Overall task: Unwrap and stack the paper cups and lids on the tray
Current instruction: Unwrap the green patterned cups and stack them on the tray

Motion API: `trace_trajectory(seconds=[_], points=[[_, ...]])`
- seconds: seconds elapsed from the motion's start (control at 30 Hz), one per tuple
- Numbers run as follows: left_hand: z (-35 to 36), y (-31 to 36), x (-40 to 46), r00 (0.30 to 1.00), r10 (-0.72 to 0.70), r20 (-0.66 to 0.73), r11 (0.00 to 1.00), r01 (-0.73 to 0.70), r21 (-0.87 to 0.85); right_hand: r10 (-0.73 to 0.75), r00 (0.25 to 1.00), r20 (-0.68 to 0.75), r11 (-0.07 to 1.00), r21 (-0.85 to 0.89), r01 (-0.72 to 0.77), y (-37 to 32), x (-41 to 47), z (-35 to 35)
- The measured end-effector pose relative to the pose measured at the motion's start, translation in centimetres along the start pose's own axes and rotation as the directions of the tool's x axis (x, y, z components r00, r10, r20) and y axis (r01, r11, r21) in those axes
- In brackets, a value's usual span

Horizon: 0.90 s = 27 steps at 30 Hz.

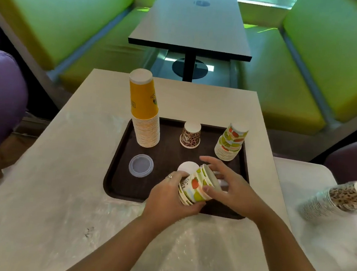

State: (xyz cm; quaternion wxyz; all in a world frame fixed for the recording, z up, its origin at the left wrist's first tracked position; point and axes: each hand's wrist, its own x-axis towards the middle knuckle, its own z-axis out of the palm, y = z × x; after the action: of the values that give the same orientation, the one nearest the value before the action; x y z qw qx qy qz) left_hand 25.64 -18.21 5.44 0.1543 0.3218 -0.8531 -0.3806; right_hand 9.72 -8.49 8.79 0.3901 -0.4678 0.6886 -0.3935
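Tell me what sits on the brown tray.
On the brown tray: a yellow cup stack, one leopard-print cup, a fruit-print cup stack and a clear plastic lid. Hands hide its near right part.

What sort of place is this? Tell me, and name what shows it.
Probably a cafe or fast-food dining area: green booth seats flank a long table, and a serving tray holds stacks of paper cups.

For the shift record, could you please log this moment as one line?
left hand: grips fruit-print cups | right hand: pinches them | over tray | fruit-print stack upright
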Motion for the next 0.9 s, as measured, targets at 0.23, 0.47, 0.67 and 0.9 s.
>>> trace_trajectory(seconds=[0.23, 0.47, 0.67, 0.9], points=[[0.1, 0.3, -0.1, 0.999, 0.036, 0.004, 0.999, -0.036, -0.012, -0.188, 0.971, 0.147, 0.528, -0.819, 0.226, -2.0, 0.0, -0.6], [-0.1, 0.2, 0.6, 0.999, 0.005, -0.041, 1.000, -0.006, -0.011, -0.467, 0.883, 0.039, 0.482, -0.826, 0.292, -0.2, 2.3, -3.0], [-0.2, 0.1, 0.8, 1.000, -0.012, -0.010, 1.000, 0.012, 0.016, -0.290, 0.759, -0.584, 0.931, -0.356, 0.082, -0.1, 5.8, -6.8], [0.1, -0.1, 1.2, 0.999, -0.031, 0.010, 1.000, 0.031, 0.003, 0.008, 0.693, -0.721, 0.999, -0.027, -0.040, 4.4, 9.6, -8.3]])
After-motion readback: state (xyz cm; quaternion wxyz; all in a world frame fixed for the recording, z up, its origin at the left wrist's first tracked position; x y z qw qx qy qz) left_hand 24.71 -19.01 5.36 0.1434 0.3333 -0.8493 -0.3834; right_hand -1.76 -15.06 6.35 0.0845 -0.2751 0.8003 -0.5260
